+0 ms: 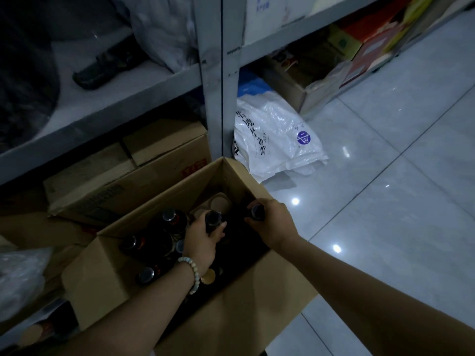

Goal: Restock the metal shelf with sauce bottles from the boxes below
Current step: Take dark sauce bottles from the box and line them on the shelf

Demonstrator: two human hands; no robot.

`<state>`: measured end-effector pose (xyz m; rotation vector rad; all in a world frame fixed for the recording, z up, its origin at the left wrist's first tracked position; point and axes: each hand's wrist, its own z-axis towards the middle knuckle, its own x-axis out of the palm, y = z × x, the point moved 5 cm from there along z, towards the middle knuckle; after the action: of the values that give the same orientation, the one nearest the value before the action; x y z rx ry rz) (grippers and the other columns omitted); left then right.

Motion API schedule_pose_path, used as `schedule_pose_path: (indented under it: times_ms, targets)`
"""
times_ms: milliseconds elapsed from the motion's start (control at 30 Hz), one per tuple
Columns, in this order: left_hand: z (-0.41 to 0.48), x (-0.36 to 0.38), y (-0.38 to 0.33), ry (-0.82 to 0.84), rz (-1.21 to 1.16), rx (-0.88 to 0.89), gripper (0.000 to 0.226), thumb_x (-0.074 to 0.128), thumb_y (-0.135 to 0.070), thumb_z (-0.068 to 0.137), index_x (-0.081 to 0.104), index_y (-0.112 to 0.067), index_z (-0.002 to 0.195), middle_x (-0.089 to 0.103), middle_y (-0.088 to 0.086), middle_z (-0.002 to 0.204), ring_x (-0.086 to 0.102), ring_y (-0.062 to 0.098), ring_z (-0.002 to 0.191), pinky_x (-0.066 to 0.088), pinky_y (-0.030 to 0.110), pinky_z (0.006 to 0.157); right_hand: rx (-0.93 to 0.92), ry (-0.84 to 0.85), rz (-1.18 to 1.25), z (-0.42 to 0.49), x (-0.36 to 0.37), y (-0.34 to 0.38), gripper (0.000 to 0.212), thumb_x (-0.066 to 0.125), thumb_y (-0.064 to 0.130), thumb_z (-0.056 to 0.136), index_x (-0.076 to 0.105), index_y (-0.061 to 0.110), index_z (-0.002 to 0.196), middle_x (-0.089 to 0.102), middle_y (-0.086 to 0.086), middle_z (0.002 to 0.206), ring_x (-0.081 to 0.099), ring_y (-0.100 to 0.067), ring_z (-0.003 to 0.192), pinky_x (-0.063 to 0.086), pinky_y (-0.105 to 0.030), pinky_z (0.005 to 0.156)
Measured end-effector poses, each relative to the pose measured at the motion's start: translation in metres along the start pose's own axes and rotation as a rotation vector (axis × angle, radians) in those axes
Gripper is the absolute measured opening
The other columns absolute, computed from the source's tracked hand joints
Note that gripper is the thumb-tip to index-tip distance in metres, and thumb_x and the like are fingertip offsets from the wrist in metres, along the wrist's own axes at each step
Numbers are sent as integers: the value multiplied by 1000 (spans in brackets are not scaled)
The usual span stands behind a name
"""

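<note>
Gripping dark, black-capped bottles (pixel 213 217); left hand (pixel 201 244), right hand (pixel 273 226).

Sundries, floor level.
White printed sack (pixel 277 140) is laid on glossy tiled floor (pixel 385 201); blue bag (pixel 250 87) is tucked just behind it; red and yellow cartons (pixel 370 51) are stacked at far right.
</note>
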<state>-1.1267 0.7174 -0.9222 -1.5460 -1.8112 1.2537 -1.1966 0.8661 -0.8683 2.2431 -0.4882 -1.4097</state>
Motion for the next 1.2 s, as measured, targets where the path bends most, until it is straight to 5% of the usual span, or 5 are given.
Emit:
schedule_pose_path:
  times_ms: [467,600,900,1000,1200]
  targets:
    - [-125,-90,-284,71,121,271,21,64,-17,87,58,-9,105,67,10,78,61,19,59,51,26,54,-230,-194,219,-107,-269,161,16,75,20,78,70,5,82,70,-6,80,64,-18,76,46,-22,63]
    - [-199,-134,-397,151,248,510,9,67,-16,84,59,-17,89,62,-10,75,59,5,67,42,5,57,-366,-285,221,-180,-375,238,28,74,29,80,62,8,66,58,5,55,51,-2,49,35,-14,46]
    - [-392,-235,-647,163,188,943,8,58,-38,78,53,-34,84,62,-34,69,58,-15,71,40,5,63,-666,-483,561,-344,-580,422,48,73,35,78,49,0,55,43,3,43,39,-5,44,30,-16,48]
    - [-451,-271,-710,80,113,1052,12,56,-41,75,54,-31,82,62,-22,67,56,-13,68,41,7,63,-783,-535,644,-392,-626,479,60,75,41,73,50,-14,66,51,-26,59,50,-15,55,36,-23,56]
    - [-551,-356,-800,-140,-48,1168,30,55,-48,74,52,-18,80,66,8,76,71,13,70,54,21,63,-1005,-534,718,-465,-695,583,37,74,35,77,68,-1,71,69,-14,65,68,-18,60,54,-28,60]
